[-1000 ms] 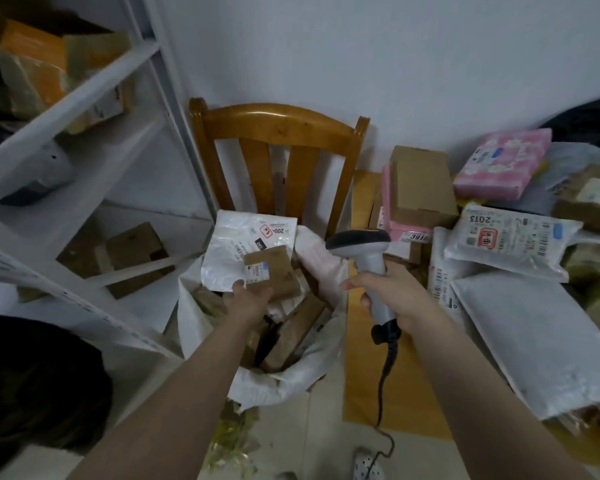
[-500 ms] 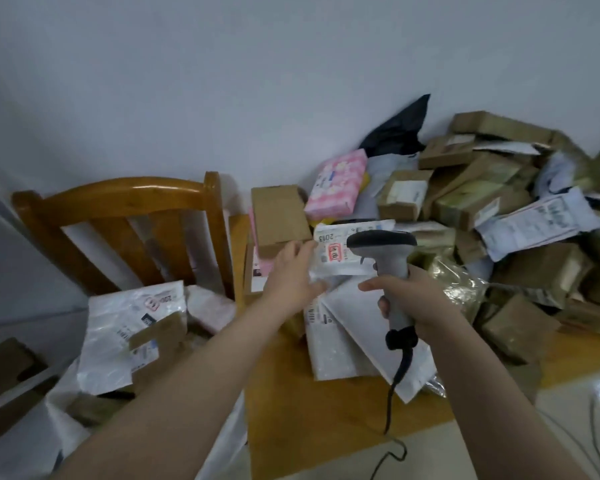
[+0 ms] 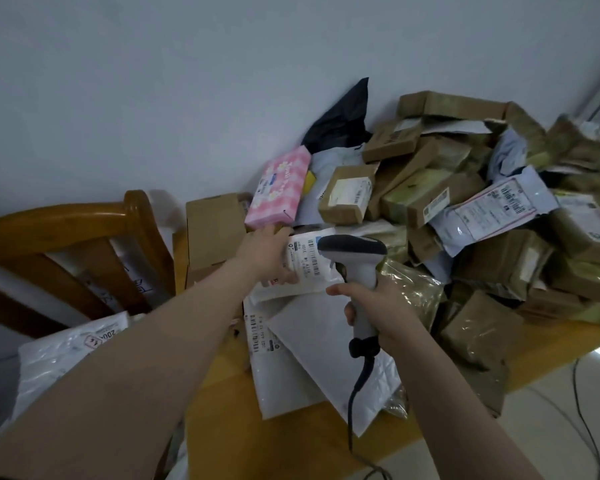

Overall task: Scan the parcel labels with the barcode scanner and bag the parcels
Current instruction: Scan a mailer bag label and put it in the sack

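My right hand [image 3: 374, 306] grips the handle of a grey and black barcode scanner [image 3: 355, 261], its head pointing left over a white labelled parcel [image 3: 309, 268]. My left hand [image 3: 267, 251] holds that parcel at its left edge, thumb underneath, at the near edge of the heap. More white mailers [image 3: 312, 355] lie flat below it on the yellow table [image 3: 291, 441]. At the lower left a white bag [image 3: 63, 358] holds a labelled white parcel. The scanner's black cable [image 3: 354, 403] hangs down toward the floor.
A large heap of brown boxes and taped parcels [image 3: 482, 209] covers the table's right and back. A pink flowered pack [image 3: 279, 192] and a brown box [image 3: 215, 233] stand against the wall. A wooden chair [image 3: 84, 244] is at left; cables [image 3: 582, 410] trail on the tiled floor at right.
My left hand left the small brown parcel in the bag, swung right and took hold of the white labelled parcel on the heap. My view turned right with it; the scanner stayed in my right hand.
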